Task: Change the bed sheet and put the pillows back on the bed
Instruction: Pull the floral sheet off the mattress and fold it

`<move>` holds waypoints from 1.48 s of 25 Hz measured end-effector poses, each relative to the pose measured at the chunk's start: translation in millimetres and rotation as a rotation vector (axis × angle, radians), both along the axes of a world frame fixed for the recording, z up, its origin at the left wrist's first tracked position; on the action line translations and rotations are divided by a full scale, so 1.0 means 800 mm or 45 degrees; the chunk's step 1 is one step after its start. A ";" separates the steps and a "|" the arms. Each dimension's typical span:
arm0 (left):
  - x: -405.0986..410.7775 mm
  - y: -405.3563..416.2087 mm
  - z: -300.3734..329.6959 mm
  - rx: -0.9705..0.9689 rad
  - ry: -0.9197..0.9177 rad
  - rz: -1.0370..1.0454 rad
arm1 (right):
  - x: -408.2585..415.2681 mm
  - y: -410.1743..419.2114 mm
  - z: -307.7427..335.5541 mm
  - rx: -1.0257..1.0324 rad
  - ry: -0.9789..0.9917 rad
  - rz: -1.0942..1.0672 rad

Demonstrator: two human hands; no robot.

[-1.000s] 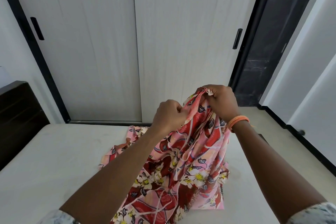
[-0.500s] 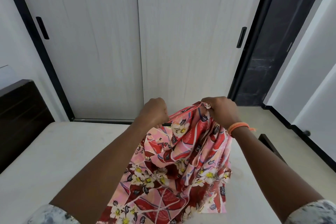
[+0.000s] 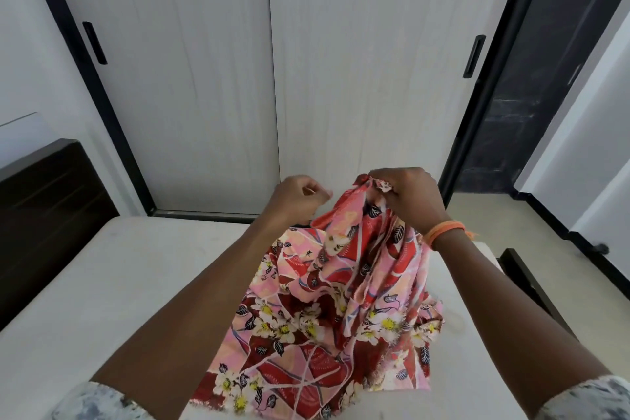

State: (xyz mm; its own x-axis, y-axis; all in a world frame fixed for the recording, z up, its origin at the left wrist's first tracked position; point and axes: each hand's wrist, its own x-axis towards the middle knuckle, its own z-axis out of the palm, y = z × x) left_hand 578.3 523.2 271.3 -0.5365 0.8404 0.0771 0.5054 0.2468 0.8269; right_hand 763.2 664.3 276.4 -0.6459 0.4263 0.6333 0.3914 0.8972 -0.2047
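Right hand [image 3: 407, 199] bunched tight round the top edge of the flowered sheet [image 3: 335, 300], fingers curled over a gathered fold, holding it up in the air. Left hand [image 3: 296, 196] just beside, curled into a loose fist and now apart from the cloth; half a second ago it sat closer in and seemed to share the grip. Possibly a thread or thin hem still pinched there, too small to tell. Below the grip, the sheet hanging in folds and pooling on the bare mattress [image 3: 102, 283], lower end near the sleeves.

Meaning for the task, as a judgement: hunting along the edge for a corner, hand over hand, before shaking the sheet open. Spreading not yet begun; mattress uncovered all round; no pillows in view.

Orange wristband [image 3: 445, 232] just behind the gripping hand. Beyond the grip, pale wardrobe doors [image 3: 204, 78] with black handles, close to the far edge of the bed. Far left of the grip, a dark headboard [image 3: 44, 208]; to the right and below, a dark bed-frame edge [image 3: 525, 276]. Wardrobe likely to crowd a wide throw on that side.
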 end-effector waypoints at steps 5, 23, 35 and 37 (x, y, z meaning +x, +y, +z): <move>0.012 0.009 -0.002 -0.040 -0.201 -0.060 | 0.000 0.017 0.002 -0.089 -0.008 -0.091; 0.008 0.029 -0.015 -0.054 -0.080 -0.129 | -0.009 0.048 0.002 -0.250 -0.023 -0.083; -0.158 0.058 0.054 -0.210 0.683 0.550 | -0.054 0.187 0.046 -0.576 -0.028 -0.248; -0.189 0.030 0.044 -0.339 0.644 0.612 | -0.031 0.224 0.064 -0.606 0.195 -0.429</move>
State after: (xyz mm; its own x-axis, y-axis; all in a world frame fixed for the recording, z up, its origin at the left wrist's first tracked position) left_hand 427.5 547.0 306.6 -0.8027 0.5466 0.2385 0.5939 0.6960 0.4036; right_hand 738.2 843.7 327.5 -0.3422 0.8512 0.3981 0.5725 0.5248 -0.6300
